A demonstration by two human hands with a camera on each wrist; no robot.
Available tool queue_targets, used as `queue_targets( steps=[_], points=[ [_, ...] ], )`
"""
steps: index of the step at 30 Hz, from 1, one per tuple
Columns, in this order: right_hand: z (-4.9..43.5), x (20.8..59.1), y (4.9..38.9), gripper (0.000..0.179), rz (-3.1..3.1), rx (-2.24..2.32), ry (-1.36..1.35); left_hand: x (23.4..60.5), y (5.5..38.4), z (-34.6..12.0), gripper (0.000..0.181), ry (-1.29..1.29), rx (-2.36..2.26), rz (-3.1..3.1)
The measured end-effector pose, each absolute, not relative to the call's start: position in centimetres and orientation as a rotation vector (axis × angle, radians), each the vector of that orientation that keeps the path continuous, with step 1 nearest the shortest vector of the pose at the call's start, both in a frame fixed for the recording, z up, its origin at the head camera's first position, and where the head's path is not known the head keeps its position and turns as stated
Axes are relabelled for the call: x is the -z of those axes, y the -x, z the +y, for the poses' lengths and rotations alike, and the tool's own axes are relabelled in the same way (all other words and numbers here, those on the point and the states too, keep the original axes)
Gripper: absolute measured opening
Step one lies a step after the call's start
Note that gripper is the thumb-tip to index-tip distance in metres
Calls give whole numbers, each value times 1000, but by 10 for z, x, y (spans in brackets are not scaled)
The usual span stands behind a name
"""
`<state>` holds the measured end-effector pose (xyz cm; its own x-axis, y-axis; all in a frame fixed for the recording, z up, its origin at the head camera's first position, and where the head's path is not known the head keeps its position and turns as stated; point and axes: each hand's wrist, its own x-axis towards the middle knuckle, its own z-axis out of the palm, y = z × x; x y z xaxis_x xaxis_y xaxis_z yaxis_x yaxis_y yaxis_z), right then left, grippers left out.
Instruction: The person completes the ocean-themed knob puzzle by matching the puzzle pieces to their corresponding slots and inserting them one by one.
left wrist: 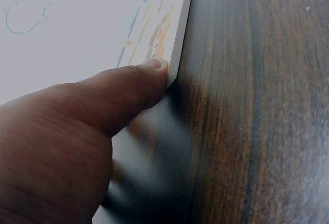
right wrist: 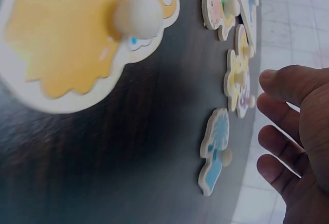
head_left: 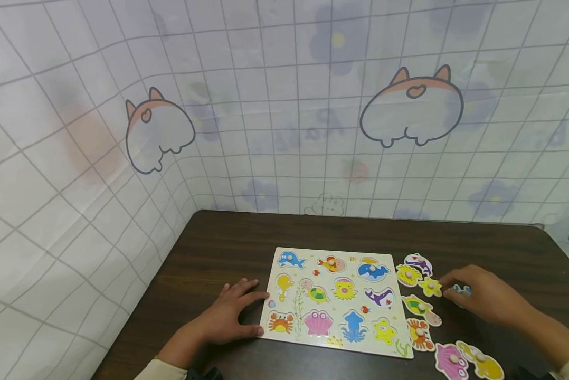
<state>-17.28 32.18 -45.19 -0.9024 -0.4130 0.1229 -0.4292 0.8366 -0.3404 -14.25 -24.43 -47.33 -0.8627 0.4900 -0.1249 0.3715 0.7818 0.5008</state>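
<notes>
A wooden sea-animal puzzle board point(head_left: 352, 272) lies on the table; its dolphin point(head_left: 291, 259), fish point(head_left: 332, 264) and blue whale point(head_left: 372, 271) pieces with knobs sit in the top row. My left hand point(head_left: 225, 315) rests at the board's left side, its thumb point(left wrist: 139, 82) touching the near corner. To the right of the board, my right hand point(head_left: 486, 295) is over the blue squid piece point(right wrist: 209, 170), partly hiding it in the head view. In the right wrist view its fingers are loosely bent and apart, above the squid's wooden knob, holding nothing.
Loose pieces lie right of the board: purple whale point(head_left: 418, 263), octopus point(head_left: 408, 275), starfish point(head_left: 430, 286), turtle point(head_left: 415, 305), crab point(head_left: 420, 334), pink shell point(head_left: 451, 361) and seahorse point(head_left: 481, 361). A patterned curtain point(head_left: 284, 121) stands behind the dark table point(head_left: 227, 243).
</notes>
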Motion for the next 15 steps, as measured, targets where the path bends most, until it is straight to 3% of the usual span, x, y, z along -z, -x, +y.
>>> queue_targets(
  steps=[15],
  points=[
    [338, 457, 151, 16, -3044, -558, -571, 474, 142, -245, 74, -645, -657, 2728]
  ],
)
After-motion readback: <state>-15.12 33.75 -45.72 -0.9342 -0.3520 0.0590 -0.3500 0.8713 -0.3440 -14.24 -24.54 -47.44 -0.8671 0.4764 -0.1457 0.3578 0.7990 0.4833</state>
